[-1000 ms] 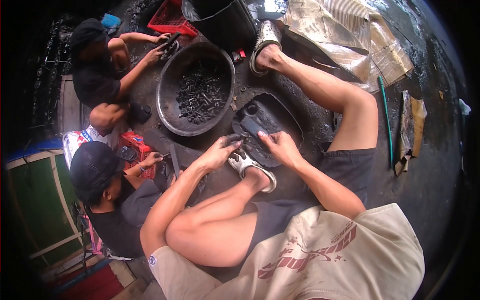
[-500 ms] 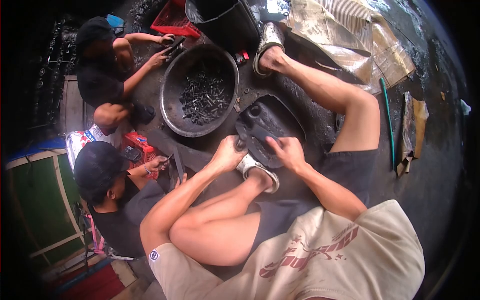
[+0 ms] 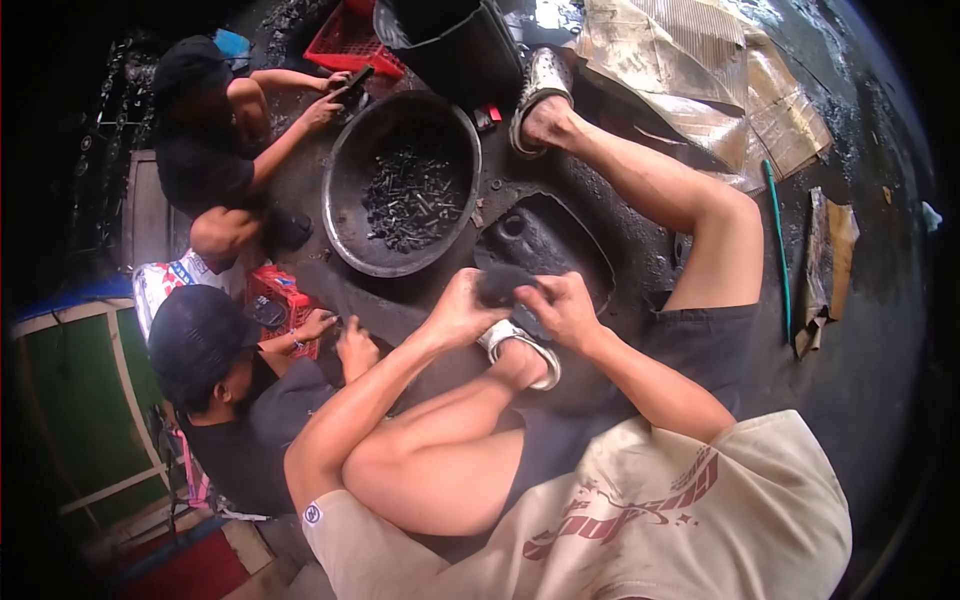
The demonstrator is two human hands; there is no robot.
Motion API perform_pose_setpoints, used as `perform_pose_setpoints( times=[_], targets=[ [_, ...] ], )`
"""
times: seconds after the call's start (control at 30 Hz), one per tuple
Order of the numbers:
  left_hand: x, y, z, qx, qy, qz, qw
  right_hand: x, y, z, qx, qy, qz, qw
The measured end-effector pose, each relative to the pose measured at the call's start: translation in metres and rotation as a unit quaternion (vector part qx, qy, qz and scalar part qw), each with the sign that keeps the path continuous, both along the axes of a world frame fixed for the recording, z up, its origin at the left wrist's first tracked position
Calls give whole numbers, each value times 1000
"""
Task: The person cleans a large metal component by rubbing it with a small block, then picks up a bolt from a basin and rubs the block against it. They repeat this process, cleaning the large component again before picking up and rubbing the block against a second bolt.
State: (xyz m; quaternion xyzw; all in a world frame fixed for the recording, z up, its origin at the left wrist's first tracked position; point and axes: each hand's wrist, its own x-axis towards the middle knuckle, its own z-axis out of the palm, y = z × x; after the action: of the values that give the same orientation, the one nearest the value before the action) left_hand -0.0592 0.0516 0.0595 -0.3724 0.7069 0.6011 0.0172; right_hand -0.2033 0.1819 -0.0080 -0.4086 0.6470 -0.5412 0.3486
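Between my two hands is a black, rubber-like piece, blurred and seemingly bent or turned. My left hand closes around its left side. On the other side, my right hand grips it, with the thumb across its surface. Just beyond them a black, tray-like moulded slab with a round raised ring lies on the ground. A large metal basin stands past my left hand, and small dark cut pieces are heaped in it.
Two people in dark caps work at the left; the nearer one's hand is by my left forearm. Red crates, a black bucket, flattened cardboard and a green stick surround me. My white clog is below my hands.
The black piece was held out flat and longer; now it looks bunched or turned between my hands. The nearer person's dark strip no longer shows upright beside their hand.
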Motion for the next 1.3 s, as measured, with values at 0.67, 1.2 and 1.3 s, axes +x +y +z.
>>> perform_pose_setpoints(
  times=[0.67,1.2,1.3],
  targets=[
    [15,-71,-4,-127,-114,-277,945,-36,9,-83,287,20,85,954],
    [0,-280,18,-451,-215,-30,866,-45,22,-114,375,90,125,914],
    [15,-214,-3,-293,-452,-123,833,-38,24,-139,377,117,138,908]
  ],
)
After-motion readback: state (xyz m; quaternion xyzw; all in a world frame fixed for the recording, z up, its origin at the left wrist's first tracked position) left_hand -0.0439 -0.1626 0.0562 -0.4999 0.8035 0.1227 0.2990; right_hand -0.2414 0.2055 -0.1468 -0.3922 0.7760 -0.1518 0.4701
